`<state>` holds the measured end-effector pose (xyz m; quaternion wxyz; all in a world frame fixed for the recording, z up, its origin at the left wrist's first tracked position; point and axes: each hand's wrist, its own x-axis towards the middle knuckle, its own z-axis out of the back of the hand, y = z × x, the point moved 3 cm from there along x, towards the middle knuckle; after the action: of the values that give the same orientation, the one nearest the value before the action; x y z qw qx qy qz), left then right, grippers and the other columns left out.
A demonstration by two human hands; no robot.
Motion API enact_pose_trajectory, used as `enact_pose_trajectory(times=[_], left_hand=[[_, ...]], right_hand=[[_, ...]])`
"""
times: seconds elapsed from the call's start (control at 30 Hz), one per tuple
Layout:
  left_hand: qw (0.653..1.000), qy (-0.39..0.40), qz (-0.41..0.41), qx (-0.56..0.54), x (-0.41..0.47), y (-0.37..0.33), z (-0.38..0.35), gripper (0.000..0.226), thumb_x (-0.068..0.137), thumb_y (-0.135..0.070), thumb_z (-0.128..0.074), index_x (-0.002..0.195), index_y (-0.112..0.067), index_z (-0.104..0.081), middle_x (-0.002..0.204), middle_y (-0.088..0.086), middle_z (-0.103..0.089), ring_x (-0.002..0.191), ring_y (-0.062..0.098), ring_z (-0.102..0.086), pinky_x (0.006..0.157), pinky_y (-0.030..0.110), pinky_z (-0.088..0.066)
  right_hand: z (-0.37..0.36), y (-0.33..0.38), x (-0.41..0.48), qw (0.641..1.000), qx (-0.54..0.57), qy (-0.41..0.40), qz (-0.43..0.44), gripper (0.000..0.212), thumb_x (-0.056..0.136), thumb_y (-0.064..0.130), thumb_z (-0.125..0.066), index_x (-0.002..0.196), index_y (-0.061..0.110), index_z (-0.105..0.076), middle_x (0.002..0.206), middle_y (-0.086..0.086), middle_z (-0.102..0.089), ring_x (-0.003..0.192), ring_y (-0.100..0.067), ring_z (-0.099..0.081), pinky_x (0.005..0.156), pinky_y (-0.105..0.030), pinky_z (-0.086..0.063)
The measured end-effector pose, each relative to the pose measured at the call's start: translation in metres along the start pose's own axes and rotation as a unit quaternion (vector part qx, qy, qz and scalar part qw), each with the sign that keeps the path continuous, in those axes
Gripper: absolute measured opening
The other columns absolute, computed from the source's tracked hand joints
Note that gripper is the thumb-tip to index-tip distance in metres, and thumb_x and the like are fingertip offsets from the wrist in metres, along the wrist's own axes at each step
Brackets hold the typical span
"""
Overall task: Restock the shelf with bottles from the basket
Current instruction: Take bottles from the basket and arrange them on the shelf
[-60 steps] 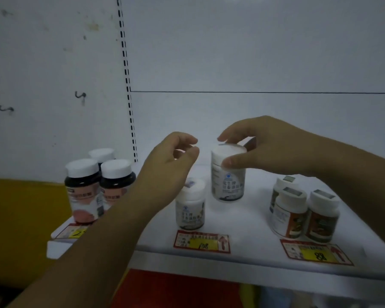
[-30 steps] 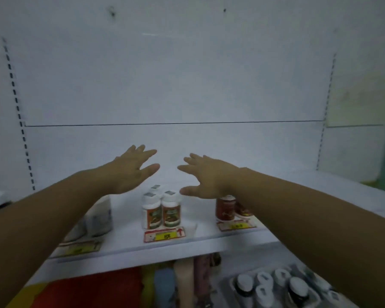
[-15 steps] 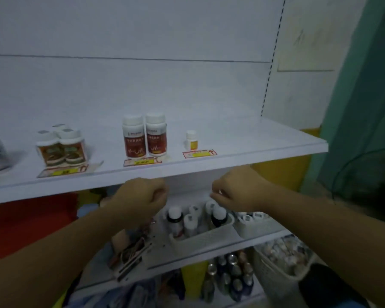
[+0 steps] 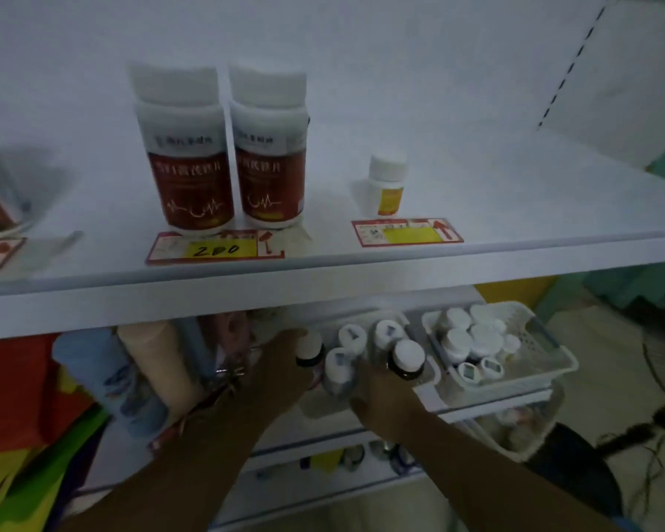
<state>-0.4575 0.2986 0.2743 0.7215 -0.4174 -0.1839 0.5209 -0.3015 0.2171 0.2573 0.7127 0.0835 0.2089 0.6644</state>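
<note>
Shelf count, top to bottom

Upper shelf (image 4: 323, 278): two big red-label bottles (image 4: 192, 147) side by side, one small yellow-label bottle (image 4: 386, 186) to their right, two full price tags (image 4: 215, 247). Below: two white baskets (image 4: 515, 382), roughly nine caps in the right one, two hands (image 4: 285, 370) at the left one.

Bare forearms (image 4: 192, 455); no sleeves

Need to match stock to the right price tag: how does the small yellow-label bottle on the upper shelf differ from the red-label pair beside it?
The small yellow-label bottle is far shorter and slimmer than either red-label bottle. Its label band is yellow; theirs is dark red with a white pulse line. It stands alone; the red-label bottles stand side by side. All have white caps, stand upright on the upper shelf, each group behind a price tag.
</note>
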Motion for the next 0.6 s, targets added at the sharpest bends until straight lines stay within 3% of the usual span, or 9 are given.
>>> enact_pose_trajectory(times=[0.07, 0.17, 0.3, 0.43, 0.53, 0.6], left_hand=[[0.999, -0.028, -0.008, 0.014, 0.013, 0.009, -0.016, 0.064, 0.078, -0.01, -0.066, 0.138, -0.009, -0.041, 0.145, 0.014, -0.042, 0.132, 0.03, -0.041, 0.11, 0.037, -0.033], [0.993, -0.109, -0.006, 0.04, 0.023, 0.02, -0.03, 0.063, 0.073, -0.025, -0.075, 0.13, -0.012, -0.051, 0.136, 0.01, -0.054, 0.125, 0.028, -0.05, 0.103, 0.041, -0.041], [0.988, -0.149, 0.035, 0.024, 0.032, 0.03, -0.04, 0.061, 0.066, -0.032, -0.076, 0.121, -0.016, -0.054, 0.122, 0.009, -0.06, 0.114, 0.029, -0.055, 0.094, 0.044, -0.047], [0.984, -0.16, 0.079, 0.005, 0.038, 0.025, -0.039, 0.036, 0.073, -0.027, -0.071, 0.105, -0.021, -0.056, 0.104, -0.001, -0.062, 0.111, 0.029, -0.057, 0.09, 0.02, -0.047], [0.989, -0.143, 0.027, 0.01, 0.03, 0.001, -0.024, 0.029, 0.064, -0.02, -0.075, 0.091, -0.019, -0.063, 0.097, 0.003, -0.068, 0.099, 0.025, -0.061, 0.092, 0.032, -0.048], [0.985, -0.162, -0.01, -0.054, 0.013, -0.019, -0.005, 0.037, 0.062, -0.008, -0.08, 0.078, -0.033, -0.058, 0.082, -0.015, -0.063, 0.082, 0.006, -0.062, 0.074, 0.004, -0.046]], right_hand=[[-0.016, -0.003, 0.02, 0.997, 0.049, -0.017, -0.049, 0.061, 0.088, 0.04, -0.052, 0.14, 0.015, -0.031, 0.137, -0.01, -0.047, 0.124, -0.028, -0.046, 0.1, -0.038, -0.041], [-0.031, -0.008, 0.043, 0.985, 0.079, -0.033, -0.149, 0.083, 0.079, 0.059, -0.055, 0.144, 0.021, -0.017, 0.14, -0.005, -0.045, 0.124, -0.026, -0.049, 0.099, -0.042, -0.043], [-0.039, -0.013, 0.051, 0.961, 0.15, -0.089, -0.216, 0.077, 0.072, 0.063, -0.055, 0.134, 0.035, -0.019, 0.118, -0.001, -0.064, 0.108, -0.027, -0.062, 0.09, -0.043, -0.049], [-0.038, -0.011, 0.044, 0.959, 0.14, -0.133, -0.208, 0.069, 0.073, 0.063, -0.054, 0.13, 0.033, -0.028, 0.105, 0.0, -0.068, 0.096, -0.025, -0.066, 0.082, -0.041, -0.053], [-0.022, -0.008, 0.032, 0.94, 0.243, -0.167, -0.172, 0.059, 0.074, 0.053, -0.066, 0.122, 0.028, -0.041, 0.103, 0.008, -0.064, 0.097, -0.016, -0.063, 0.08, -0.03, -0.05], [-0.004, -0.003, 0.018, 0.91, 0.349, -0.191, -0.119, 0.05, 0.074, 0.037, -0.074, 0.116, 0.027, -0.047, 0.098, 0.015, -0.061, 0.094, -0.008, -0.061, 0.076, -0.018, -0.049]])
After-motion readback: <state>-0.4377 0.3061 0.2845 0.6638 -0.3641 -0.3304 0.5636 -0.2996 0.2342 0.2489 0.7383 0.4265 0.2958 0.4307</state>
